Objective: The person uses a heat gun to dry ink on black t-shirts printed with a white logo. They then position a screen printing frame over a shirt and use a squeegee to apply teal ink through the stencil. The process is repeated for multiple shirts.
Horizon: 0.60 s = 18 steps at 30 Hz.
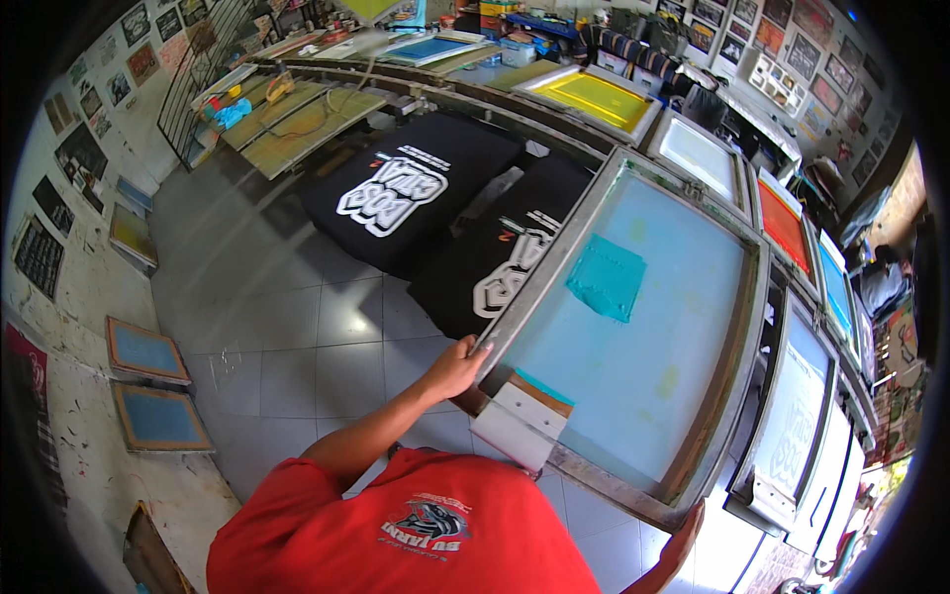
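Observation:
A large screen printing frame (633,342) with a metal rim and pale blue mesh is tilted in front of me. A teal patch (608,278) lies on its mesh. My left hand (457,367) is closed around the frame's left rim. At the near right corner, my right hand (681,550) grips the rim, partly cut off by the lower picture edge. Close to my left hand, a white block (522,421) with two screws sits on the near left corner, beside a teal-edged wooden strip. Beyond the frame, a black T-shirt (475,259) with a white print is partly covered by it.
Another printed black T-shirt (416,183) lies flat further left. More frames line the curved rail to the right, including a yellow one (594,97) and a red one (784,224). Two blue screens (161,416) lean against the left wall. Wooden boards (302,124) stand at the far left.

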Available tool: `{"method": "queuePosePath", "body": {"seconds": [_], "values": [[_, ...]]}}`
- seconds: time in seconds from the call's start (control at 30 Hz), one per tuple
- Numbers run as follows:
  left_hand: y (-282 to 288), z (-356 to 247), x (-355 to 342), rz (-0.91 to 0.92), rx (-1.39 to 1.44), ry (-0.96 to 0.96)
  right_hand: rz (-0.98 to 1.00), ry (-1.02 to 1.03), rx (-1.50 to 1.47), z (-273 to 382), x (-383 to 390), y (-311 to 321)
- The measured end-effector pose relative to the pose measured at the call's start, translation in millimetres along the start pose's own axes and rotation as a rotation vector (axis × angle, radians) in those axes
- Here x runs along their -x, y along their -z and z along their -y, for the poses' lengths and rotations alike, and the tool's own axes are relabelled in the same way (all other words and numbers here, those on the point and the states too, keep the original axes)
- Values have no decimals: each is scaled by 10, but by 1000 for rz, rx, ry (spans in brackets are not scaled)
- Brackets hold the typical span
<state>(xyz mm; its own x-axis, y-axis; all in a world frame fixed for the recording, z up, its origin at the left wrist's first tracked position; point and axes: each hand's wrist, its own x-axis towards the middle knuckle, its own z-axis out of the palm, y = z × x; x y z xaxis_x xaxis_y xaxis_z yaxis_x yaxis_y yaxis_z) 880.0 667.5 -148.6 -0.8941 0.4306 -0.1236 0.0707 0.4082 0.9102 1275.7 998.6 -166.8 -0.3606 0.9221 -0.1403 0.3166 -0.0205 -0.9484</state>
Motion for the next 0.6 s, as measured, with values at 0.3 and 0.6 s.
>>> {"method": "queuePosePath", "body": {"seconds": [0.3,0.6], "values": [[2466,681,608,-176,-139,112,202,-20,30,647,1230,-2264],[3984,1772,310,-310,-109,159,329,237,309,1247,1969,-4021]]}}
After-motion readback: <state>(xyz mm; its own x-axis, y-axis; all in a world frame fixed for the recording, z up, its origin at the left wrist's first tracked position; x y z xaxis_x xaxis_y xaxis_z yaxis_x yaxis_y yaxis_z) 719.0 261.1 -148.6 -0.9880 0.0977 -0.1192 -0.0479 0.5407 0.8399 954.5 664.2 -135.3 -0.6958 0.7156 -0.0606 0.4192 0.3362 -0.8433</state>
